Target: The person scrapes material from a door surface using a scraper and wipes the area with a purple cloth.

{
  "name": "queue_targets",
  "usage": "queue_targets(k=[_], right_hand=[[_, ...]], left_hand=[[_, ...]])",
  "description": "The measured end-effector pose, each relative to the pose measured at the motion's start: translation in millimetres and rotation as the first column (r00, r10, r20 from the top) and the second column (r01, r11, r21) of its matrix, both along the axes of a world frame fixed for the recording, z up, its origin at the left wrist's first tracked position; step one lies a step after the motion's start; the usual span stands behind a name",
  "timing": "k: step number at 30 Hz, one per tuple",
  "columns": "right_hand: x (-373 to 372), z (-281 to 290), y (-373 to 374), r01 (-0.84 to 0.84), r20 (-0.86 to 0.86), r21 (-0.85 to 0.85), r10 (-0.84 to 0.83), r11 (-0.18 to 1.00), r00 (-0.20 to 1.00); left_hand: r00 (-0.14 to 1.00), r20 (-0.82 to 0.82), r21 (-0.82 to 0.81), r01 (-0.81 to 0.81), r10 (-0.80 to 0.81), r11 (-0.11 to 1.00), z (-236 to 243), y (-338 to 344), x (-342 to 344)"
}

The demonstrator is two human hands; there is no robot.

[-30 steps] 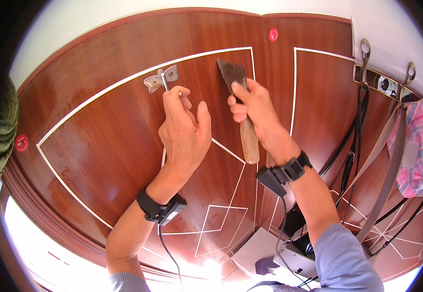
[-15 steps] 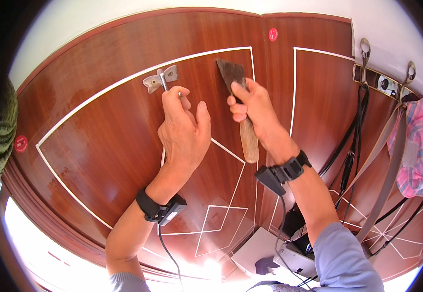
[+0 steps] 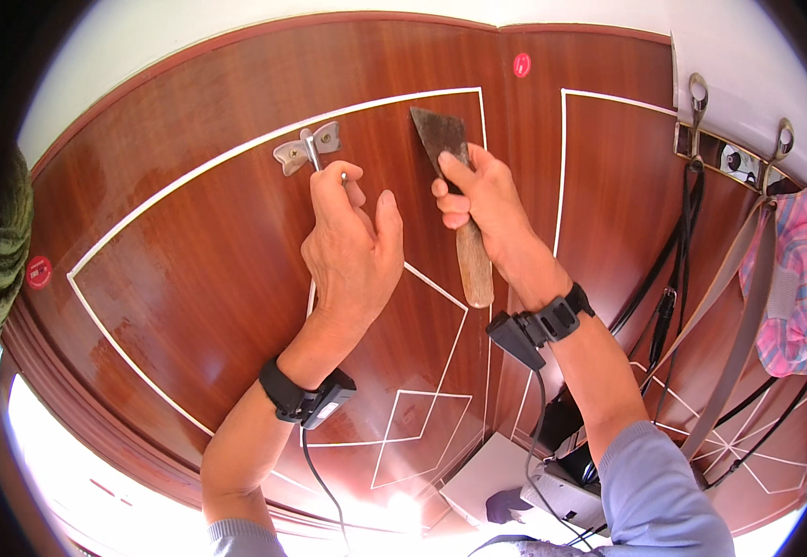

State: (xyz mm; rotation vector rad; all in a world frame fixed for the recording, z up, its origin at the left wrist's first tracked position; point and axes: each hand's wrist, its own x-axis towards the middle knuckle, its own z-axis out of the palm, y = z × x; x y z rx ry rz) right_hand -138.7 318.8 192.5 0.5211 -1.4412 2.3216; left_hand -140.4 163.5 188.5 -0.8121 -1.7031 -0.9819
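A silver metal hook [image 3: 312, 150] with a wing-shaped screwed plate is fixed to the reddish-brown wood panel [image 3: 190, 241]. My left hand [image 3: 352, 246] has its curled index finger round the lower part of this hook, with the thumb held apart. A small metal tip shows beside that finger. To the right, my right hand [image 3: 492, 200] is closed round a scraper [image 3: 475, 265] with a worn wooden handle and a dark, slanted metal blade. The blade points up and left, near the panel. I cannot tell whether it touches the wood.
White lines form shapes across the panel. On the right, a rack with metal hooks [image 3: 697, 93] holds dark straps [image 3: 684, 223] and a pink-and-blue checked cap [image 3: 801, 288]. A white box [image 3: 487, 478] stands low in the middle. Cables hang from both black wrist devices. Green fabric [image 3: 12, 241] hangs far left.
The scraper in my right hand has shifted very slightly upward. My left hand has stayed at the hook.
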Motion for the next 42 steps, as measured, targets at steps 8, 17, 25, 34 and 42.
queue_targets(k=[8, 17, 25, 34, 42], right_hand=[[0, -2, 2, -0.023, -0.015, 0.003, 0.023, 1.0, 1.0], [0, 0, 0, 0.005, -0.027, 0.011, -0.005, 1.0, 1.0], [-1, -5, -1, -0.001, -0.037, 0.034, 0.002, 0.999, 0.999], [1, -9, -6, -0.005, 0.002, 0.059, 0.005, 0.998, 1.0], [3, -8, -1, -0.026, 0.011, 0.02, 0.026, 0.999, 1.0]], left_hand=[[0.999, -0.039, 0.015, 0.003, -0.002, 1.0, -1, 1, -3], [0.999, 0.011, 0.027, 0.036, -0.036, 0.999, 0, 1, 1], [0.998, -0.062, 0.015, -0.01, 0.011, 1.0, -2, -1, -5], [0.996, -0.083, 0.016, -0.021, 0.023, 1.0, -2, 0, -7], [1.0, -0.011, 0.019, 0.02, -0.02, 1.0, -2, 0, -2]])
